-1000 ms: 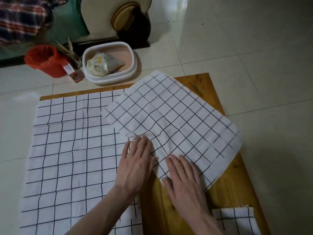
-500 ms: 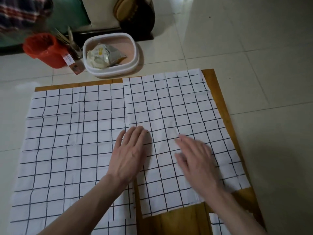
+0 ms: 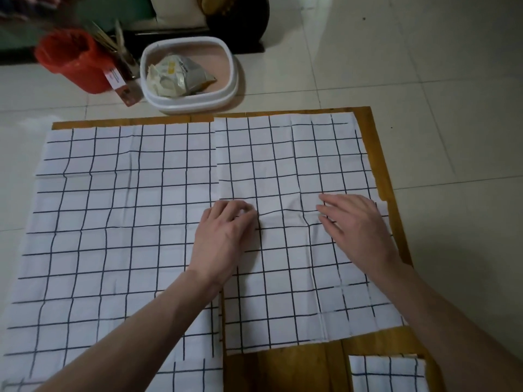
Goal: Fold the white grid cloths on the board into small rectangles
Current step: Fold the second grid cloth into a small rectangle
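Cloth on the right half of the frame [image 3: 297, 250] lies flat and squared on the wooden board [image 3: 379, 165], and both my hands rest on its middle. My left hand [image 3: 223, 236] has its fingers curled, knuckles down, maybe pinching a small ridge of fabric, though I cannot tell for sure. My right hand [image 3: 359, 227] lies flat with fingers spread, gripping nothing. A bigger cloth [image 3: 113, 236] is spread unfolded on the left. At the lower right edge sits one folded piece [image 3: 387, 373], and another folded piece [image 3: 195, 374] shows at bottom centre. I judge most folding is still ahead.
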A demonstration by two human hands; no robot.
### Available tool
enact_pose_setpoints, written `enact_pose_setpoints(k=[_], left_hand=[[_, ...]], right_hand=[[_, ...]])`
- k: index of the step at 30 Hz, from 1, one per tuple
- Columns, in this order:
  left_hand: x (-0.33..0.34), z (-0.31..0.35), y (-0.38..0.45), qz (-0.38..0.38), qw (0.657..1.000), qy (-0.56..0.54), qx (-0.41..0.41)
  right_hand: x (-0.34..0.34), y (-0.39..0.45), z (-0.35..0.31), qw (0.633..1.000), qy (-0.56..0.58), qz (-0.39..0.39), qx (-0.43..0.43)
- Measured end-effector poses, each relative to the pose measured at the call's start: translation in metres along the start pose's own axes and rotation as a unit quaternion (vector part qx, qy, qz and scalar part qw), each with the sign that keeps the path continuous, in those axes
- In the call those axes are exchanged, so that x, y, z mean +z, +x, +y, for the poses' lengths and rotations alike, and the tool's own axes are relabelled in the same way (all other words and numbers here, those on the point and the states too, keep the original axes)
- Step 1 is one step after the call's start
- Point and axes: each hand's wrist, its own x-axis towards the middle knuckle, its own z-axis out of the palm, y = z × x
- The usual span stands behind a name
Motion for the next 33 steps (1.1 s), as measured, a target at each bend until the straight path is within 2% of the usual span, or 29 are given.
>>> enact_pose_setpoints(k=[5,10,16,21,26,29,33], left_hand=[[-0.005,0.001,0.003,0.002,0.998,-0.069,0.001],[-0.032,0.002,0.011,-0.013,0.995,-0.083,0.048],[-0.08,-0.001,0.035,-0.02,0.996,-0.005,0.09],[-0.123,0.005,0.072,0.047,0.991,0.041,0.122],[-0.167,0.015,0.09,0.148,0.978,0.04,0.144],[-0.177,0.013,0.081,0.156,0.971,0.041,0.179],[-0.158,-0.003,0.044,0.131,0.968,0.055,0.209]], right_hand=[[-0.011,-0.003,-0.003,0.999,0.011,0.035,-0.019],[-0.038,-0.002,0.003,0.998,0.008,0.038,-0.044],[-0.082,0.017,0.011,0.988,-0.061,0.02,-0.137],[-0.125,0.059,0.016,0.988,-0.088,-0.002,-0.127],[-0.175,0.074,0.009,0.983,-0.121,0.081,-0.11],[-0.187,0.059,0.001,0.974,-0.144,0.126,-0.121],[-0.172,0.018,-0.006,0.975,-0.138,0.135,-0.106]])
